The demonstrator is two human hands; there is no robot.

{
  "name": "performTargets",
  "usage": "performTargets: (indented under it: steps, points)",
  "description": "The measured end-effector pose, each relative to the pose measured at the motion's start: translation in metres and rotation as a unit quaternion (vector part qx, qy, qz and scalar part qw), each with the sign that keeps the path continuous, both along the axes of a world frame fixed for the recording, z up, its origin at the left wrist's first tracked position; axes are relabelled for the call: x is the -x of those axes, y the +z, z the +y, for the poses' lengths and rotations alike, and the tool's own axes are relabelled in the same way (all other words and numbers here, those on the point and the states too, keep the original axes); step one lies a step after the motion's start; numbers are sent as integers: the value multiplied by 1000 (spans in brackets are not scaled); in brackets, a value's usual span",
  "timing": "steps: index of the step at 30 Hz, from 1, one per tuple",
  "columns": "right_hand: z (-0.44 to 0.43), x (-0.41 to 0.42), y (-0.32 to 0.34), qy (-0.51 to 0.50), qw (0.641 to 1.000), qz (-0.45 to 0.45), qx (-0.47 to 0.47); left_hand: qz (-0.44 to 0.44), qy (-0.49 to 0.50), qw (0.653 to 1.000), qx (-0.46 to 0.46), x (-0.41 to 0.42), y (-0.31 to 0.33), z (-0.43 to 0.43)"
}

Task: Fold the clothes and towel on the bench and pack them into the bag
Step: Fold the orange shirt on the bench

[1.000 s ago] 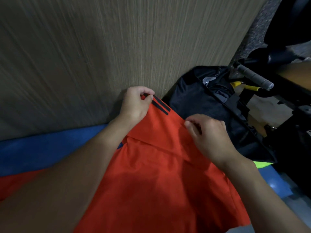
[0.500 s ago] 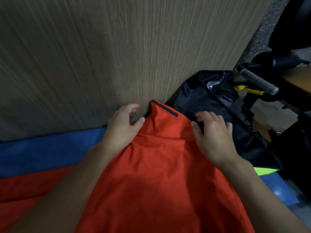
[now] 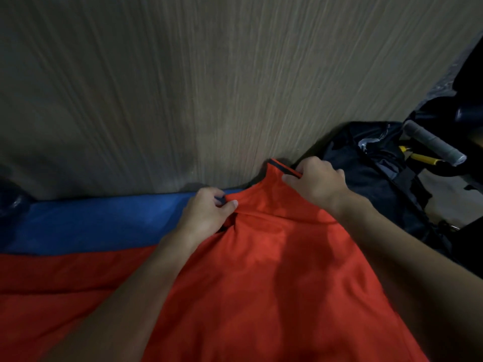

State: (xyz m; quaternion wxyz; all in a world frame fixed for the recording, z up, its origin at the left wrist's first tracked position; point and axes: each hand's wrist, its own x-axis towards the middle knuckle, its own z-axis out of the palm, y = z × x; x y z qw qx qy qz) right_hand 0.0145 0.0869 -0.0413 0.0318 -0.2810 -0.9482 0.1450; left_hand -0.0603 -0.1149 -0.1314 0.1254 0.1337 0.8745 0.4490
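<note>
Both hands pinch the orange shirt's top edge: left hand [image 3: 206,212] and right hand [image 3: 317,180] at its far corners. Shirt [image 3: 274,270] lies on the blue bench [image 3: 91,220], bag [image 3: 371,178] just right. I'd keep that edge taut and level so the fold lands square.

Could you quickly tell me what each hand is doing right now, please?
Left hand: pinching the orange shirt at its edge.
Right hand: gripping the shirt's striped far edge.
</note>
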Motion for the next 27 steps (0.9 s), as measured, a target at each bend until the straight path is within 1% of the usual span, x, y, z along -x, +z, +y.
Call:
performTargets:
  steps: [2,4,7,9,12,14,19,24,25,27]
  points:
    - [0,5,1,1,1000,-19,10,-21,6,999,-36,1,1,-1]
    - [1,8,4,2,1000,1,29,-18,24,997,-75,3,2,-1]
    - [5,8,7,-6,990,103,97,14,54,986,-156,3,7,3]
    - [7,6,8,-9,974,150,167,-4,57,979,-197,1,12,7]
    - [4,1,11,-2,941,166,295,-44,31,980,-190,-3,12,10]
    - [4,0,13,5,927,156,341,-71,37,983,-167,-5,12,9]
    - [2,-1,10,22,915,177,363,-111,32,979,-169,-6,20,6]
    - [0,-4,5,24,896,243,370,-106,57,980,-156,-6,16,7]
    - [0,-4,4,19,894,255,369,-102,54,979,-167,-7,15,8]
    - [2,-2,1,9,888,277,367,-95,30,971,-218,-11,16,8]
